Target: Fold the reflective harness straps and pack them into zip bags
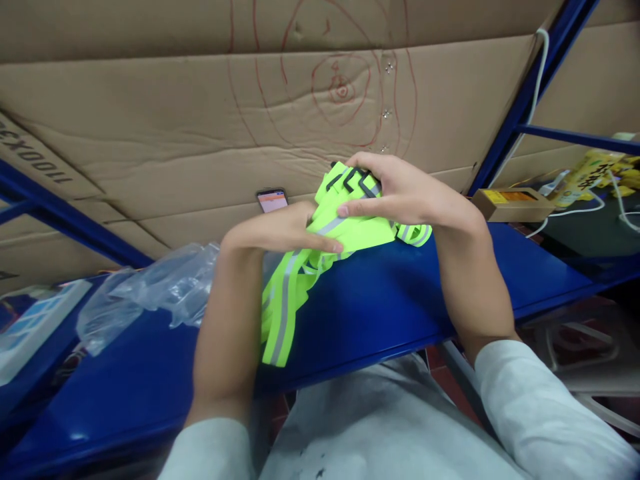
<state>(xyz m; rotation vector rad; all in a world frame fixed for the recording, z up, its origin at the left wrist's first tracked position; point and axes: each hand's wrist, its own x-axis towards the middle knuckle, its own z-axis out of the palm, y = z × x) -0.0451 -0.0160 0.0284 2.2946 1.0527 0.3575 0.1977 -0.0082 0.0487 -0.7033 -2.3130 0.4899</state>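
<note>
Neon-yellow reflective strap bundle [357,233] held above blue shelf [380,300], pinched between left hand [280,233] and right hand [400,193], both closed on it. Judged light, soft, floppy; best gripped at folded bunch, loose tails dangling.

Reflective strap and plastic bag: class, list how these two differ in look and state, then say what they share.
The reflective strap is opaque neon yellow with a grey stripe; the plastic bag is clear. The left hand and right hand hold the strap; the bag lies untouched. Both are limp and rest on the blue shelf.
</note>
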